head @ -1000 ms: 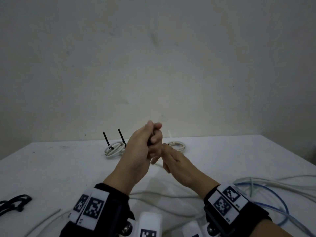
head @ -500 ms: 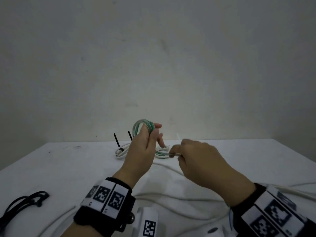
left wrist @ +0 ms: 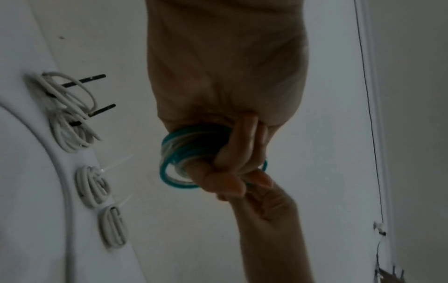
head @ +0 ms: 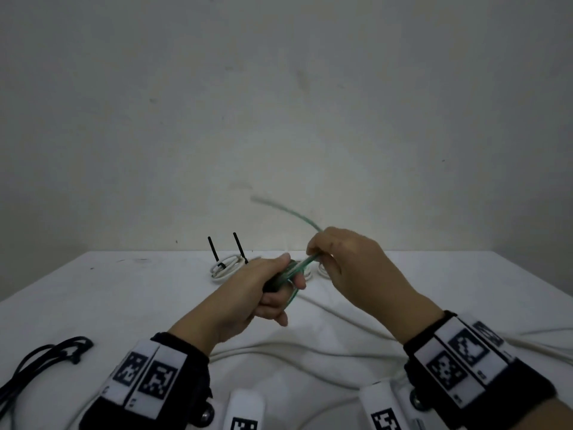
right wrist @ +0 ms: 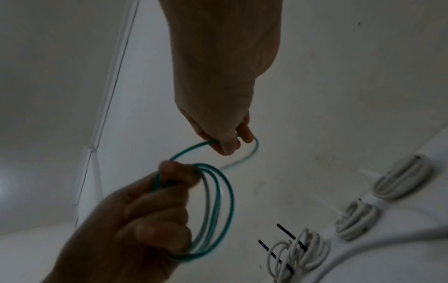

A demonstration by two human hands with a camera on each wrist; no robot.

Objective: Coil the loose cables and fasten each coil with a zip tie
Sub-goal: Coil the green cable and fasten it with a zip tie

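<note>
Green cable (head: 297,268) near tied white coils (head: 224,266).

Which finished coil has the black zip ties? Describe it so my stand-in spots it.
Look along the far edge of the white table, by the wall. Of the three white coils there, it is the leftmost coil. Only it has two black tie tails sticking up; its neighbours' tails are pale.

Black wristbands (head: 161,377) bearing white panels printed with black square-code markers wrap both wrists; white tagged camera housings (head: 245,411) sit beside them.
</note>
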